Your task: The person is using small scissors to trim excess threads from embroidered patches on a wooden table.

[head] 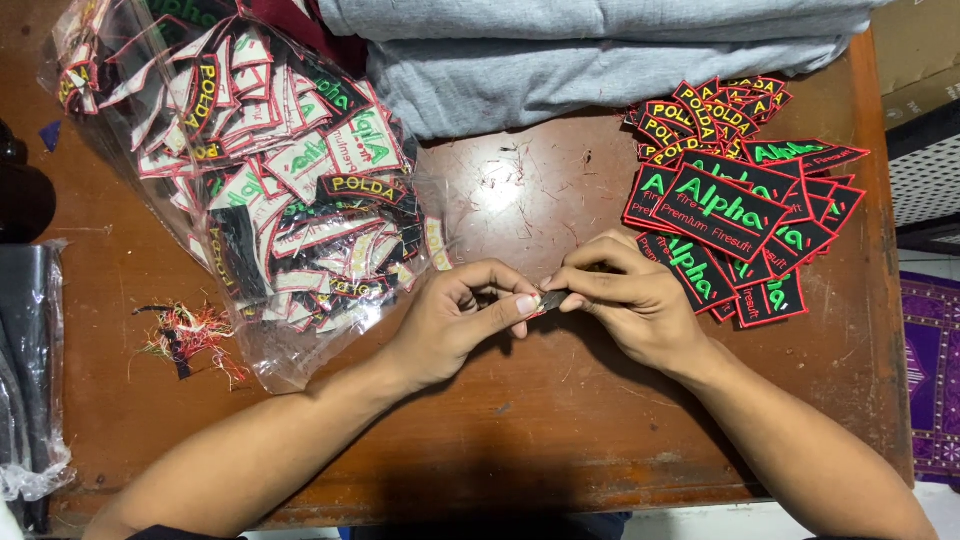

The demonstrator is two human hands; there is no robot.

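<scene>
My left hand (455, 320) and my right hand (625, 300) meet over the middle of a brown wooden table (520, 420). Together they pinch one small dark embroidered patch (550, 300) between thumbs and fingertips; most of it is hidden by the fingers. Just right of my right hand lies a pile of black patches (745, 215) with red borders and green lettering. A clear plastic bag (270, 180) stuffed with several more patches, many showing white backs, lies left of my left hand.
Folded grey cloth (600, 50) lies along the table's far edge. A tangle of red and green thread scraps (185, 335) sits at the left. Dark objects in plastic (30, 360) stand at the far left edge. A purple patterned mat (935, 370) shows beyond the right edge.
</scene>
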